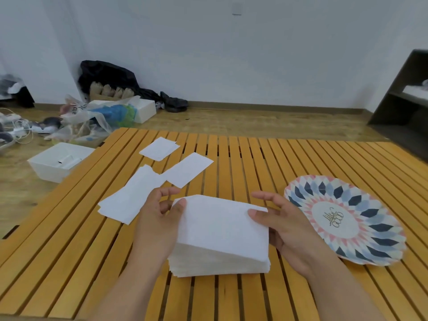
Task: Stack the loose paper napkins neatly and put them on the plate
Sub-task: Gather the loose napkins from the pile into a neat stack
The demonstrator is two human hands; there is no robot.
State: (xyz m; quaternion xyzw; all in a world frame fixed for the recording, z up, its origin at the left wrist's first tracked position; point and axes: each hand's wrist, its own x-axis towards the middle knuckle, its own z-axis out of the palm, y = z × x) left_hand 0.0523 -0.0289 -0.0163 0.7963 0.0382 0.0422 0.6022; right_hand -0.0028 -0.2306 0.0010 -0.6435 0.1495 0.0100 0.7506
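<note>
A thick stack of white paper napkins (222, 237) is held just above the slatted wooden table, near its front. My left hand (159, 223) grips the stack's left edge with the thumb on top. My right hand (282, 225) holds the right edge, thumb on the top sheet. Loose napkins lie further back on the left: a long overlapping pile (129, 195), one sheet (188, 169) and a small one (159, 148) behind it. The patterned paper plate (370, 249) sits to the right of the stack, with nothing on it.
The orange slatted table (243, 149) fills the foreground. Beyond its left edge, on the floor, stand a white plastic bin (46, 169), bags, boxes and cables. A dark shelf unit (403, 100) stands at the far right.
</note>
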